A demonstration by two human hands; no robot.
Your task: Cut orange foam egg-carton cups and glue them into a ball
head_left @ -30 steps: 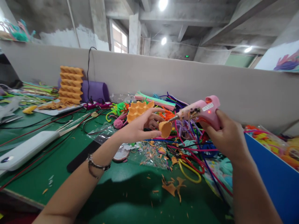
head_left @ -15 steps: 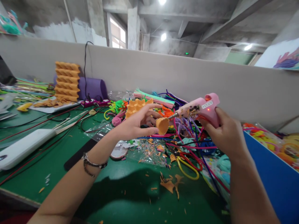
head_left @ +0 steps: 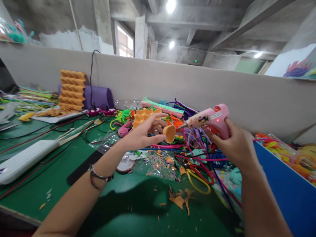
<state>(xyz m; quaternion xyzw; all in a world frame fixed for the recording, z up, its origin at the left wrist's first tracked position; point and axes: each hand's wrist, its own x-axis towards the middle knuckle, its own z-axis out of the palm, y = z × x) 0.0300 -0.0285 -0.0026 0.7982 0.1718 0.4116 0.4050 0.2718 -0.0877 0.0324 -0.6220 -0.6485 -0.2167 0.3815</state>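
Between the thumb and fingers of my left hand (head_left: 150, 130) is a small orange cup-shaped piece (head_left: 169, 134), its wider end facing right. My right hand (head_left: 234, 141) grips a pink hot glue gun (head_left: 207, 120) by its handle; a small red light glows on its side. The metal nozzle points left and sits just right of the orange piece, with a narrow gap between them. Brown and dark residue covers the front of the glue gun. Behind my left fingers stands a bumpy orange sheet (head_left: 143, 115), partly hidden.
Colourful pipe cleaners (head_left: 163, 107) pile up behind my hands. Yellow-handled scissors (head_left: 197, 184) and orange scraps (head_left: 181, 199) lie on the green table (head_left: 138, 217). A blue box (head_left: 278, 177) stands at the right. At the left are a white long device (head_left: 29, 161) and a taller bumpy orange sheet (head_left: 72, 89).
The glue gun's nozzle has moved slightly away from the orange cup-shaped piece, from its rim to just beside it. My left hand still holds the piece. The camera view has tilted up a little.
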